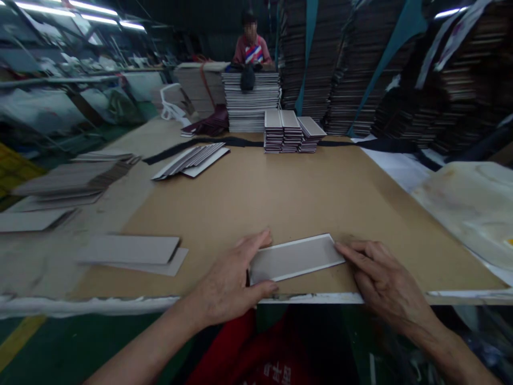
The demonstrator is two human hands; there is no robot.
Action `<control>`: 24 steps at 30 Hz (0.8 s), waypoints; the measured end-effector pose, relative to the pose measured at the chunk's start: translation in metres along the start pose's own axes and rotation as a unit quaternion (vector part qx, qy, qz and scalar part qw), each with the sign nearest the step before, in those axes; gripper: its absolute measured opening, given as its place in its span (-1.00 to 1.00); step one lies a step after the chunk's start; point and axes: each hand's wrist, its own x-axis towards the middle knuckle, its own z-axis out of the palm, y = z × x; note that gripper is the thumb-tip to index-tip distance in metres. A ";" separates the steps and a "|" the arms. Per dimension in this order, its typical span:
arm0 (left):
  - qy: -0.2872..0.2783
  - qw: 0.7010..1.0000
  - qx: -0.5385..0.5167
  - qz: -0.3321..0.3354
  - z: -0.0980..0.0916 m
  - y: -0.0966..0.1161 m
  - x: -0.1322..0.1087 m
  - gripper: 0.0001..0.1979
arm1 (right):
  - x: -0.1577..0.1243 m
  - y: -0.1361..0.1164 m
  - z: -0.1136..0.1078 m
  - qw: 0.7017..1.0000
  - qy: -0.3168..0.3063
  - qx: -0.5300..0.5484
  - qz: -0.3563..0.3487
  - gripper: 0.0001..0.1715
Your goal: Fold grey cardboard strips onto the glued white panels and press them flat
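A rectangular grey board strip with white borders (296,258) lies slightly tilted near the table's front edge. My left hand (232,278) spans its left end, thumb along the near edge and fingers at the far edge. At the opposite end, my right hand (380,272) has its fingers closed at the right corner, the fingertips touching the board. The underside of the board is hidden. Two plain grey boards (132,249) overlap to the left of my left hand.
Fanned board strips (192,160) lie farther back, with neat stacks of bordered strips (282,131) at back centre. Larger grey sheets (76,176) are piled at left. A dark strap (244,142) crosses the table. Behind a tall stack (251,101) sits a person (253,49).
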 end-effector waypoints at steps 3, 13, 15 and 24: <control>0.040 0.999 -0.019 0.020 -0.009 -0.003 -0.012 -0.36 | -0.006 0.005 0.003 0.999 0.027 -0.013 0.014 -0.45; 0.042 0.995 -0.018 0.089 -0.011 0.001 -0.034 -0.60 | -0.006 0.008 0.006 0.998 0.036 -0.040 -0.030 -0.59; 0.040 0.995 -0.010 0.093 -0.009 -0.001 -0.033 -0.59 | -0.006 0.008 0.006 0.998 0.032 -0.037 -0.027 -0.60; 0.042 0.993 0.050 0.096 -0.003 -0.002 -0.033 -0.58 | -0.003 0.002 0.002 0.999 0.033 -0.036 -0.020 -0.58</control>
